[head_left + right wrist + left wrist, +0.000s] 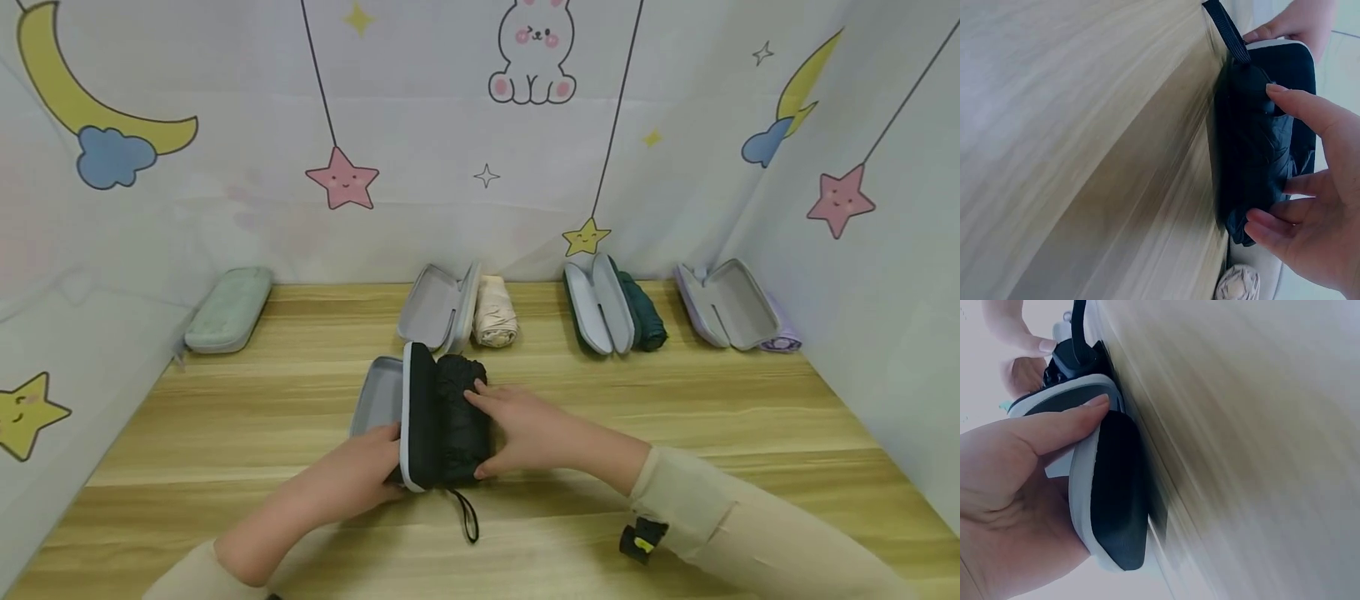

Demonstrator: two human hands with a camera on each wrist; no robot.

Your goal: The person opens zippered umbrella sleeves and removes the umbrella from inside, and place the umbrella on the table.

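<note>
Near the middle of the table, my left hand (363, 471) grips an opened black case (422, 417) with a grey lining. In the left wrist view its thumb lies over the rim of one half of the case (1116, 494). Against the upright half, on its right side, lies a folded black umbrella (459, 417) with a wrist strap (471, 518) trailing on the table. My right hand (528, 425) holds this umbrella: the right wrist view shows the thumb at its handle end (1250, 84) and the fingers towards its other end.
Along the back stand a closed pale green case (231, 310), an opened grey-lined case (429, 308) beside a beige umbrella (495, 312), an opened dark green case (588, 308) beside a green umbrella (643, 312), and an opened lilac case (731, 304) with a purple umbrella (783, 335).
</note>
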